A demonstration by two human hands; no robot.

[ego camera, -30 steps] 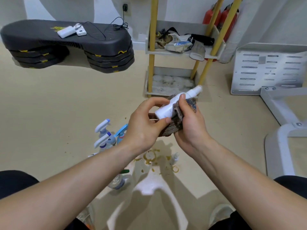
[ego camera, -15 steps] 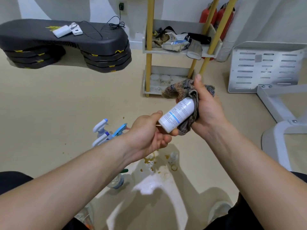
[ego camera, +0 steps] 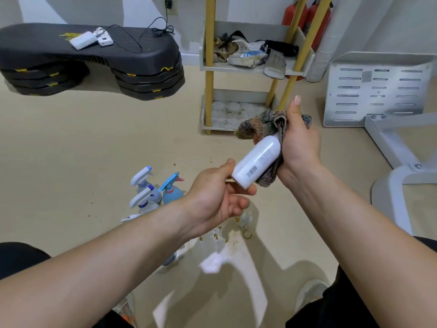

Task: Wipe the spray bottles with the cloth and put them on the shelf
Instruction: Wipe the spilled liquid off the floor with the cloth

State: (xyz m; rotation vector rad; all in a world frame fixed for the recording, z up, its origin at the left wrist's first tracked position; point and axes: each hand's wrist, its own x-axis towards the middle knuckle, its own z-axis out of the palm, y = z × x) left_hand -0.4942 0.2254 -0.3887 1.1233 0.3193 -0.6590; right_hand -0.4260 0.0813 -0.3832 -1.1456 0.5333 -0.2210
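White bottle [ego camera: 257, 160]: It is up in the air, in front of the person. It is tilted, with its flat bottom end pointing down and to the left.
Left hand [ego camera: 218, 197]: Its thumb and fingers pinch the bottom end of the white bottle.
Right hand [ego camera: 299, 140]: It is wrapped around the cloth and the top part of the white bottle. The thumb sticks up.
Cloth [ego camera: 260, 125]: It is brown and grey and bunched up. It covers the top of the white bottle, so the top is hidden.
Spray bottles [ego camera: 153, 190]: Some stand close together on the floor [ego camera: 94, 150], under the left arm. They have white and blue tops.
Shelf [ego camera: 248, 67]: It has yellow posts and stands behind the hands. Rags and bags lie on its upper level.
Spill [ego camera: 227, 235]: Brown drops and a wet patch are on the floor under the hands.
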